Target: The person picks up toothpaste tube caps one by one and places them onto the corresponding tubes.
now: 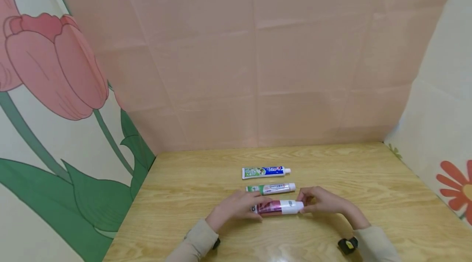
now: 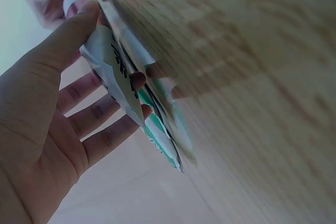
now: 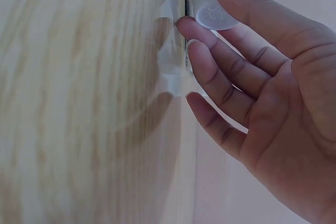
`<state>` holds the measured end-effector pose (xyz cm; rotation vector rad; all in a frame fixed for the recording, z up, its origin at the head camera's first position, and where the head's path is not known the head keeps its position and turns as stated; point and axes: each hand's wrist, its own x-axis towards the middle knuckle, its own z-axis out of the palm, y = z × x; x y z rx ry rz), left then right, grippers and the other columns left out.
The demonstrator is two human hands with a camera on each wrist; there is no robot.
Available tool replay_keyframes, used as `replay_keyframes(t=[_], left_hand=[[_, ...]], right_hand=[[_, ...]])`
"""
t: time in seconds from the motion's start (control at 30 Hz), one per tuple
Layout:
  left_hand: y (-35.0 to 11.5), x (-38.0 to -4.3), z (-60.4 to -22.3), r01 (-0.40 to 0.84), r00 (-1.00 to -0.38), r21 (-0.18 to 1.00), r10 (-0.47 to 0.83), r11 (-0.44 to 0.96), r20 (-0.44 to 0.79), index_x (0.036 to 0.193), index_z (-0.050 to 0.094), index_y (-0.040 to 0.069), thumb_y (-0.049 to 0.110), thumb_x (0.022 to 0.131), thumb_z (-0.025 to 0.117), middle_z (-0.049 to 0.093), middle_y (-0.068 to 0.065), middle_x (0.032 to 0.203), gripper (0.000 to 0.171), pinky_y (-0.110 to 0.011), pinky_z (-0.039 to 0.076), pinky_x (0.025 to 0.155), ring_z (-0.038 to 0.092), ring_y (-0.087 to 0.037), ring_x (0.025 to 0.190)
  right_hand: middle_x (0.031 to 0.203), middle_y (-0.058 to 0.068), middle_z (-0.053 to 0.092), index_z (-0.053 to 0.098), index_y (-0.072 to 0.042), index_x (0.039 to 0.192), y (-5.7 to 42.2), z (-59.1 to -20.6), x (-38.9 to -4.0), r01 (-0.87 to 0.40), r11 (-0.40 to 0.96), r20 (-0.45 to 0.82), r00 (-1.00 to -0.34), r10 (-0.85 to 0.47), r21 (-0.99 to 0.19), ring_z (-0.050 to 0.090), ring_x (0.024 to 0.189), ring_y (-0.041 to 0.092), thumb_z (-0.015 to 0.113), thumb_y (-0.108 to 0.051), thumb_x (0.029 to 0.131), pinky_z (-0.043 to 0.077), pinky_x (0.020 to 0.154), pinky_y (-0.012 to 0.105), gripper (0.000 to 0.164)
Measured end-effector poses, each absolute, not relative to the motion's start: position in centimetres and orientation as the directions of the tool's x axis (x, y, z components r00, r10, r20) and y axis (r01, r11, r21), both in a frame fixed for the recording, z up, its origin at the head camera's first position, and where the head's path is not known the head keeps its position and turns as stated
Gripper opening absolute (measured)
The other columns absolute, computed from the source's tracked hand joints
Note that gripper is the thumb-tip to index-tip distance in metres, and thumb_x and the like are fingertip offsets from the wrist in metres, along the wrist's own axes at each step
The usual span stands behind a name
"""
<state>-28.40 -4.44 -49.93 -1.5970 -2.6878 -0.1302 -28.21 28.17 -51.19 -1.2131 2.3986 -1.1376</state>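
Note:
A pink-and-white toothpaste tube [image 1: 274,207] lies sideways just in front of me, its white cap [image 1: 300,206] to the right. My left hand [image 1: 239,206] holds the tube by its flat-end half. In the left wrist view, the thumb is on one side of the tube [image 2: 107,59] and the fingers are on the other. At the right end, my right hand [image 1: 324,202] pinches the cap [image 3: 216,15] between thumb and index finger, while its other fingers are loosely bent below. Just beyond lies a green-and-white toothpaste tube [image 1: 274,188], partly behind the left hand.
Farther back, a blue-and-green toothpaste tube [image 1: 263,172] lies parallel to the others. The wood-grain table [image 1: 184,196] runs back to a pink cloth backdrop [image 1: 258,69]. Printed floral panels [image 1: 55,61] flank the table.

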Motion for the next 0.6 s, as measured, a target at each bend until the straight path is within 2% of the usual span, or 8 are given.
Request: replay_keyframes(t=[0.33,0.6], left_hand=[[-4.39,-28.24,-49.87,0.874,-0.484,0.071,0.873,0.480,0.059,0.140,0.038,0.032,0.053,0.081,0.060,0.055,0.011,0.119,0.067,-0.007,0.040,0.069,0.053,0.001,0.089],[-4.35,-28.34,-50.08,0.868,-0.494,0.087,0.868,0.489,0.047,0.140,0.038,0.032,0.052,0.079,0.063,0.056,0.010,0.115,0.069,-0.008,0.041,0.070,0.052,0.001,0.087]], right_hand=[[0.086,0.003,0.065,0.059,-0.010,0.096,28.22,-51.32,-28.23,-0.583,0.354,0.136,-0.632,-0.763,-0.731,0.059,0.074,0.006,0.068,-0.016,0.084,0.053,0.063,0.024,0.016],[0.085,0.001,0.064,0.059,-0.011,0.095,28.16,-51.47,-28.28,-0.585,0.359,0.137,-0.636,-0.760,-0.727,0.058,0.072,0.006,0.069,-0.018,0.083,0.053,0.061,0.024,0.018]])
